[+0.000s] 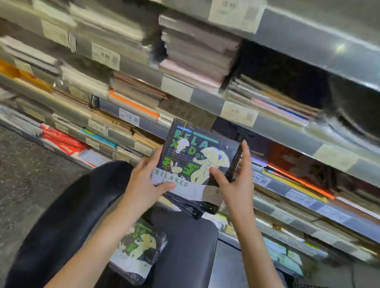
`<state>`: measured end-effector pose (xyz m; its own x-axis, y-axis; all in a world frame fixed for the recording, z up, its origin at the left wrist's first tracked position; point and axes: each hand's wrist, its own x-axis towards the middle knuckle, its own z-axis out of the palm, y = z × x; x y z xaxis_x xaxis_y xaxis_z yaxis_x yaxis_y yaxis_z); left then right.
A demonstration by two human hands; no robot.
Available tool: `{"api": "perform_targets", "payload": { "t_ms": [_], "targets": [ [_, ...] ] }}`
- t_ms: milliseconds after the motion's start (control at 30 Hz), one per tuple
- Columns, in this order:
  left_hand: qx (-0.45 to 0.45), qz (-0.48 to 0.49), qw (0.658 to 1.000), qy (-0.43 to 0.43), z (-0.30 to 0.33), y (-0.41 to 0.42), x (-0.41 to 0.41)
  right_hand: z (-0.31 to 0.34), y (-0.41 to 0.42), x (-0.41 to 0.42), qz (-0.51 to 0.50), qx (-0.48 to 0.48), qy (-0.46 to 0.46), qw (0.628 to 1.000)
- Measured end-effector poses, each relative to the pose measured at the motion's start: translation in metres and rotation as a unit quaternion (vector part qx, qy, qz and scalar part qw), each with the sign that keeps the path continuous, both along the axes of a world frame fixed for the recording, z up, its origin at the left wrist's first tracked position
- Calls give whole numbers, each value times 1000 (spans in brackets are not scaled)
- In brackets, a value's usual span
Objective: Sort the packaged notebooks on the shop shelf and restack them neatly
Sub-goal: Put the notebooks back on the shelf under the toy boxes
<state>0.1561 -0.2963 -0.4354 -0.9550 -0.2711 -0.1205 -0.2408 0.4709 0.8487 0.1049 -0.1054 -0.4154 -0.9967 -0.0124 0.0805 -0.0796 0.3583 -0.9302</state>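
A: Notebooks [197, 158], a small stack of them in clear wrap, sit between the two hands in front of the shelf [286, 135].

B: How does each grip stand?

A: The left hand [145, 181] holds the stack's near left corner: its thumb lies across the pale band printed "RELAXED", its fingers run up the left edge. The right hand [236, 181] holds the right side, thumb pressed on the dark cover, forefinger straight up along the right edge. Both grips are closed on the stack.

B: And the stack itself?

A: The top cover is dark with green letters and cream cartoon figures, tilted up toward the camera. Beneath the left grip the lower notebooks fan out unevenly, their black corners poking toward the person.

B: Anything nearer than the hands?

A: Below both wrists, another wrapped notebook [138, 251] of the same design lies on the person's lap, against dark trousers [78, 214].

B: And beyond the grips?

A: Tiers of metal shelving with flat piles of notebooks. Up and left of the left grip an orange-edged pile [133, 102] sits above a price tag [128, 116]. Up and right of the right grip a low, mixed pile [273, 101] lies beside a dark gap. Much of it is blurred.
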Motion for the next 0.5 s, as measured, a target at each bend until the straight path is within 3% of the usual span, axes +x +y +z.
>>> {"api": "perform_targets", "payload": {
  "t_ms": [300, 500],
  "targets": [
    [19, -28, 987, 156, 143, 18, -23, 155, 19, -13, -27, -14, 126, 992],
    [16, -63, 975, 213, 223, 26, -32, 235, 27, -12, -52, -10, 219, 974]
  ]
}}
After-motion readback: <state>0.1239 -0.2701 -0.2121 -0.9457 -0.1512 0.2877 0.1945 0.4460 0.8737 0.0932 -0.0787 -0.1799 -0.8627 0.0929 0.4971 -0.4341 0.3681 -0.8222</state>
